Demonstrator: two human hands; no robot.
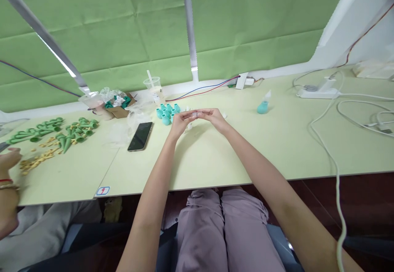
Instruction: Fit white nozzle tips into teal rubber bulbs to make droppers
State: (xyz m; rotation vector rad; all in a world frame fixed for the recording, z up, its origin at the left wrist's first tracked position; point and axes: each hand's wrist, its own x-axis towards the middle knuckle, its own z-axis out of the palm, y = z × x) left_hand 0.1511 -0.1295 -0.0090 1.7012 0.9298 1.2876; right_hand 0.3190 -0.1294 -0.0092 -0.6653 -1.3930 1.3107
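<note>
Above the table, my left hand (182, 122) and my right hand (215, 118) meet at the fingertips. Pinched between them is a small whitish, translucent piece (195, 115), mostly covered by the fingers. Just left of my left hand stand several teal rubber bulbs (165, 118) with open necks. Small white pieces (188, 126) lie under my hands, partly hidden by them. Farther right, apart from both hands, a teal bulb with a clear pointed tip (263, 106) stands upright.
A phone (140, 136) and crumpled plastic bags (123, 131) lie left of my hands. Behind are a drink cup (154, 89) and a cardboard box (120, 111). Green horn-shaped parts (64, 138) lie near a co-worker's hand (10, 159). A power strip (318, 93) and white cables (326, 153) occupy the right.
</note>
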